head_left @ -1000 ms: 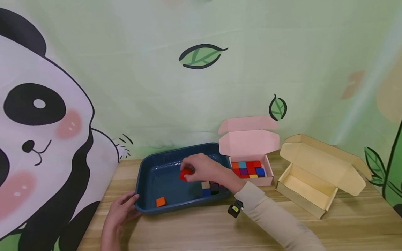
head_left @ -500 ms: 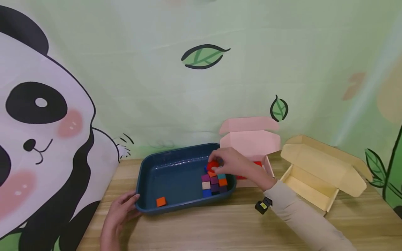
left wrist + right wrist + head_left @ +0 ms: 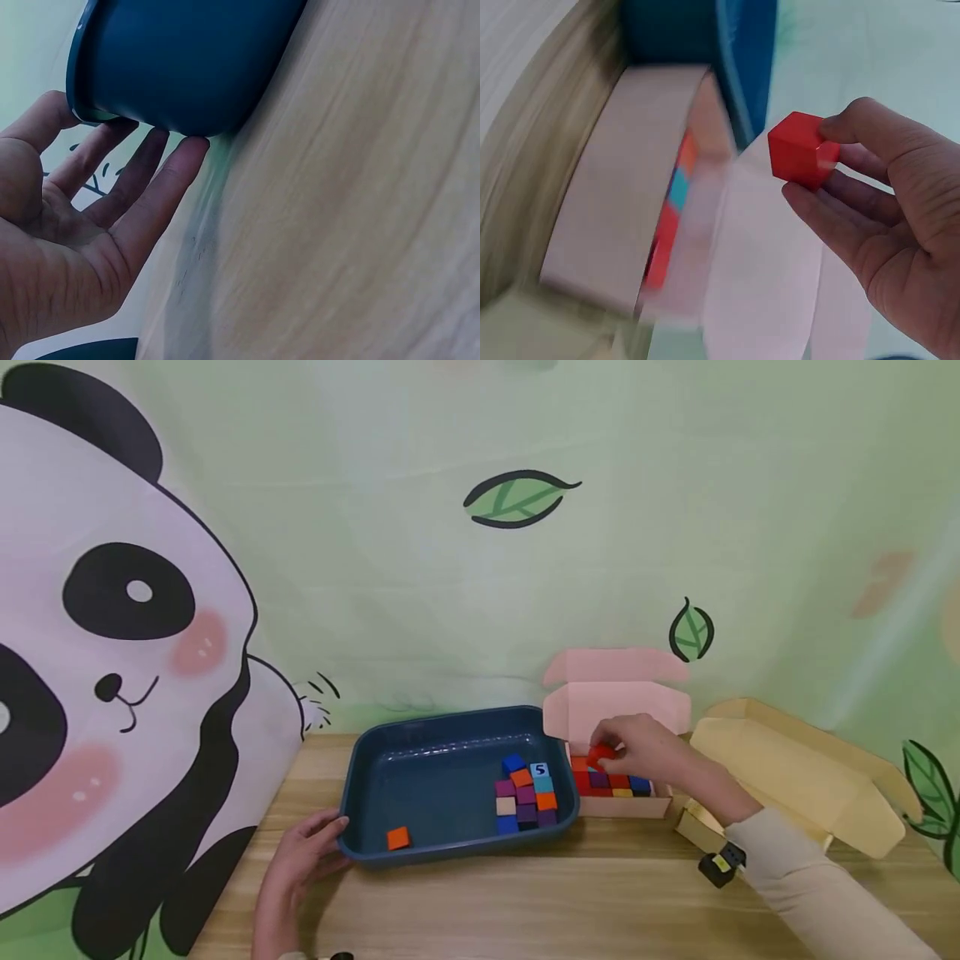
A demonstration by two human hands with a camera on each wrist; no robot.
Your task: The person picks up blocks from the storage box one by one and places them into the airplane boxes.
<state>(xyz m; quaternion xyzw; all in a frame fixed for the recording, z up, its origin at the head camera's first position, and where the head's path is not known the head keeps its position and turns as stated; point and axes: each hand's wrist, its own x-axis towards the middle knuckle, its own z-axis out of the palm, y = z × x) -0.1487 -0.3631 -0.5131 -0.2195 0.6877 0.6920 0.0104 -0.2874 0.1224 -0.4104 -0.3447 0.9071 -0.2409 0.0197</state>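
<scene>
My right hand (image 3: 647, 750) pinches a red cube (image 3: 802, 148) between thumb and fingers. In the head view it is over the pink box (image 3: 630, 807), whose lid stands up and which holds several coloured cubes. My left hand (image 3: 306, 845) grips the near-left corner of the dark blue tray (image 3: 459, 718). Its thumb lies at the rim and its fingertips (image 3: 193, 148) touch the outer wall. Inside the tray, several cubes cluster at the right, among them a light blue cube (image 3: 540, 770) marked 5. A lone orange cube (image 3: 398, 837) lies near the tray's left front.
To the right stands a yellowish cardboard box (image 3: 701, 831) with its lid raised, partly hidden by my right arm. Wood-grain tabletop (image 3: 480, 910) stretches in front of the tray. A cloth backdrop (image 3: 390, 568) with a panda and leaves hangs behind.
My right hand has carried the red cube from the middle of the tray rightward to over the pink box. My left hand has stayed at the tray's corner. The head view has shifted slightly.
</scene>
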